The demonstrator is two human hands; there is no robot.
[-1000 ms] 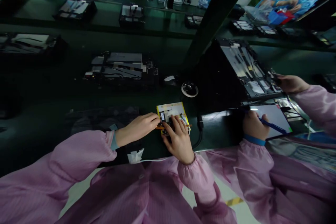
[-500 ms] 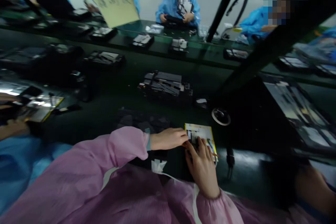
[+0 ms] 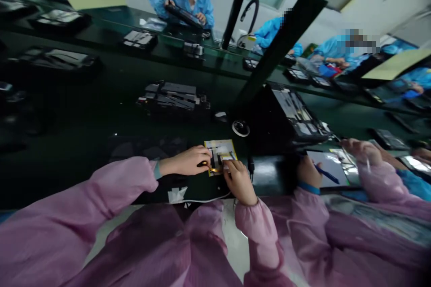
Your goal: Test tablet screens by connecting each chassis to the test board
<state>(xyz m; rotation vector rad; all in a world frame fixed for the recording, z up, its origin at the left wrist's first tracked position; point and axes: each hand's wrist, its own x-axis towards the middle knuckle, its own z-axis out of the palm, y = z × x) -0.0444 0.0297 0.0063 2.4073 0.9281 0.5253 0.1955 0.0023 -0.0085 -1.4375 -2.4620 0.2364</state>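
Your view has swung back to the right, returning the pink-sleeved co-worker's hand (image 3: pixel 308 172) and its blue pen (image 3: pixel 326 175) to frame. A thin orange strip (image 3: pixel 212 169) shows again under your left hand (image 3: pixel 185 163), beside the yellow-edged card (image 3: pixel 220 150).

Orange strip (image 3: pixel 211 169) at the left hand's (image 3: pixel 183 162) fingertips too small to tell, yellow-edged card (image 3: pixel 220 149) partly hidden by the right hand (image 3: pixel 239 181), pink cleanroom sleeves (image 3: pixel 114 193) cut off by the bottom edge, far parts trays (image 3: pixel 138 39) too small to tell
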